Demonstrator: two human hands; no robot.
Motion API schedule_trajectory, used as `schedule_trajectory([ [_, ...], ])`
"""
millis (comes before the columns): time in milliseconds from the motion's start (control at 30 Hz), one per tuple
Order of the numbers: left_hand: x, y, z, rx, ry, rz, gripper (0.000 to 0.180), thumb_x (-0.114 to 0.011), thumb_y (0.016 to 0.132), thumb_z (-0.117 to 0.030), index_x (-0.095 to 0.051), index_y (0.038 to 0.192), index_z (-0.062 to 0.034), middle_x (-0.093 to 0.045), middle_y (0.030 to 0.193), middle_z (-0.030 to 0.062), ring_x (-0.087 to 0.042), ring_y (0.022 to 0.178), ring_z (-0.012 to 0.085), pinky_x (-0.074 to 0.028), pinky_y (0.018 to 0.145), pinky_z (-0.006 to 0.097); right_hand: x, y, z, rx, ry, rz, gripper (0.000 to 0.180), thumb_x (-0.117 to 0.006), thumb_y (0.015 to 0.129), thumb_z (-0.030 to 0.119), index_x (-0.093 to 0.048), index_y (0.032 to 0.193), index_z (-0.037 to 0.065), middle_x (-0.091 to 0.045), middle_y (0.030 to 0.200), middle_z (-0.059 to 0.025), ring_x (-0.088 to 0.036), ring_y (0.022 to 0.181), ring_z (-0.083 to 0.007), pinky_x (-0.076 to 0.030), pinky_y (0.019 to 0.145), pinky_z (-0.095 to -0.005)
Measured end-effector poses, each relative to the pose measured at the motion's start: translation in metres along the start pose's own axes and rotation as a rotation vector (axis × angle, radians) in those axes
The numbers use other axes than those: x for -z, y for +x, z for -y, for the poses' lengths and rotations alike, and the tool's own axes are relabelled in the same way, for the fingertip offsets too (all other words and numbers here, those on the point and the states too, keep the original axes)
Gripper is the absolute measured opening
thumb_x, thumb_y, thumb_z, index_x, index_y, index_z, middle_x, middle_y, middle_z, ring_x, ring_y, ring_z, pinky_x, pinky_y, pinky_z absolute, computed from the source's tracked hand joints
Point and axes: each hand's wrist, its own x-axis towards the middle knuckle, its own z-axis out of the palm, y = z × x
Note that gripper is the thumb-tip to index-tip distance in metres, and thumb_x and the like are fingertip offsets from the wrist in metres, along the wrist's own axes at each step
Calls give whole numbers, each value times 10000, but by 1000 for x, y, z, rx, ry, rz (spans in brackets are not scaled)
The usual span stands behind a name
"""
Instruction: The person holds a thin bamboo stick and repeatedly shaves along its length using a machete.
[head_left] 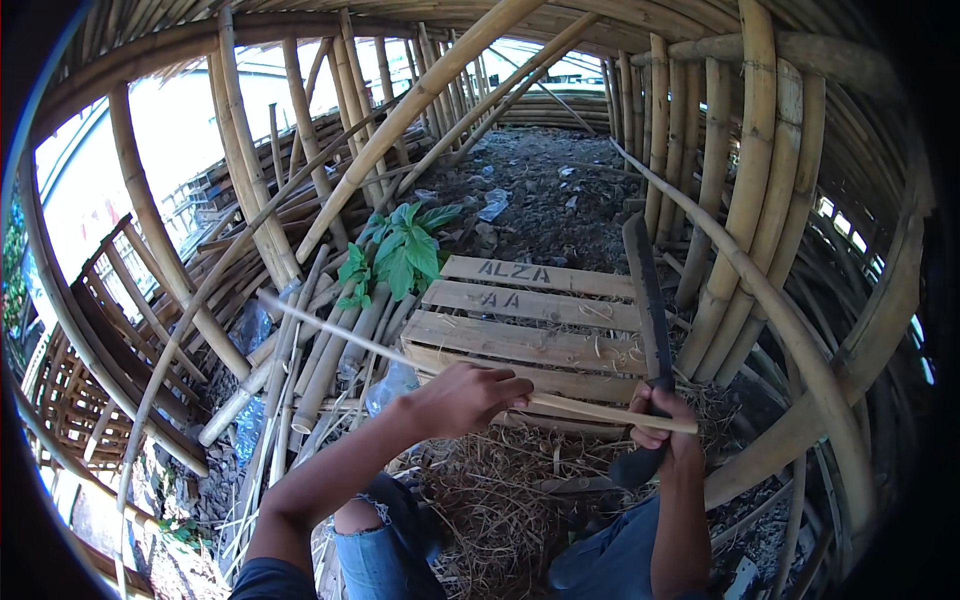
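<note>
A long, pale bamboo strip (590, 409) crosses in front of me, its far left part thin and blurred. My left hand (470, 395) is closed around its middle stretch. A machete (650, 300) stands nearly upright at the right, with a long dark blade and a black handle. My right hand (667, 422) is closed round that handle, and the strip's right end lies against its fingers. The strip passes across the machete close to the handle. Just beyond both hands sits a slatted wooden crate (530, 330) with dark lettering on its top slats.
Fibrous shavings (480, 500) cover the ground between my knees. Bamboo poles (330, 350) and a leafy green plant (400, 250) lie left of the crate. A slanting bamboo pole (760, 290) and upright posts (745, 200) stand close at the right. Rubble ground (540, 190) stretches behind.
</note>
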Motion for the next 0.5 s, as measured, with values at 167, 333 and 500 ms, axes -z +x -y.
schedule_trajectory([
  [167, 15, -12, -26, 107, -200, -227, 224, -530, 954, -189, -594, 1063, -4, -621, 719, 140, -610, 591, 264, -470, 541, 355, 7, 17, -14, 153, -36, -161, 215, -571, 941, 272, -498, 891, 77, -650, 784, -178, -397, 419, -52, -328, 393, -209],
  [333, 18, -8, -42, 657, -688, -163, 277, -512, 982, -221, -638, 1062, 13, -568, 634, 43, -511, 568, 80, -433, 538, 265, -13, 22, -34, 393, -129, -234, 215, -669, 876, 180, -466, 886, 107, -668, 952, -191, -446, 458, -74, -400, 445, -246],
  [500, -19, 3, -69, 777, -923, 29, 312, -490, 991, -267, -647, 970, 3, -547, 615, -19, -446, 528, 40, -389, 490, 246, -31, 28, -52, 371, -232, -235, 322, -729, 790, 34, -429, 884, 103, -654, 1068, -219, -486, 455, -112, -425, 447, -280],
])
